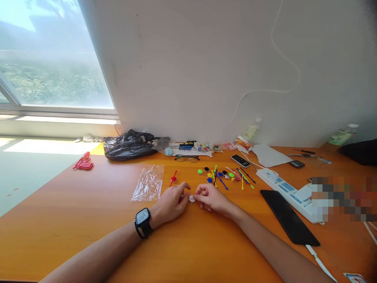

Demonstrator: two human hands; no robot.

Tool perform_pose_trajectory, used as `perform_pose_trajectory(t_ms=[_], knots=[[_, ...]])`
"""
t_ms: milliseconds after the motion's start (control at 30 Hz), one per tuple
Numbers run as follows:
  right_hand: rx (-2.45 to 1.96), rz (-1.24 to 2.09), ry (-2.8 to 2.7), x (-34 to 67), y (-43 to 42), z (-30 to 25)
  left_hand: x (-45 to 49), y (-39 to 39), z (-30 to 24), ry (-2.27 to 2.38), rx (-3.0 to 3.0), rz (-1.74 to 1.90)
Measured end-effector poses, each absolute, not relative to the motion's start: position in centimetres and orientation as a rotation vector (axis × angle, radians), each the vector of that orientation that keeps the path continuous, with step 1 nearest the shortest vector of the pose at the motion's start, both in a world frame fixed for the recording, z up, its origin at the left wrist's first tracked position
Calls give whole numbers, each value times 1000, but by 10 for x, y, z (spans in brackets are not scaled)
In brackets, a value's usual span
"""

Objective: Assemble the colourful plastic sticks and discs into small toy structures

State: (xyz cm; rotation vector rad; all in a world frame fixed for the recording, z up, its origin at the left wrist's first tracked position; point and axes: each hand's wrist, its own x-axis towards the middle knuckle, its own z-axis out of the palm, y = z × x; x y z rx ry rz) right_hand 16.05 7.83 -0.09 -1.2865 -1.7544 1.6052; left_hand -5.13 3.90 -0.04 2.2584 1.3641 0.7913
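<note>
My left hand (171, 203), with a black watch (143, 222) on its wrist, and my right hand (211, 199) meet over the orange table (88, 220). Both pinch a small white round piece (192, 199) between their fingertips. Just beyond them lies a red stick with a round end (173, 179). Farther right is a scatter of small coloured discs and sticks (225, 177) in green, blue, yellow, red and black.
An empty clear plastic bag (149, 183) lies left of the hands. At the back are a black bag (128, 145), glasses (186, 158), a phone (240, 160) and papers. A black tablet (288, 221) and a white power strip (290, 193) sit right. A red toy (83, 162) lies far left.
</note>
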Motion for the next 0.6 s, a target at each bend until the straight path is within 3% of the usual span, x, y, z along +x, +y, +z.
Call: perform_pose_trajectory(t_ms=[600], knots=[[-1283,1569,-1787,154,92,-17,-41,41,-6,1307,2137,933]])
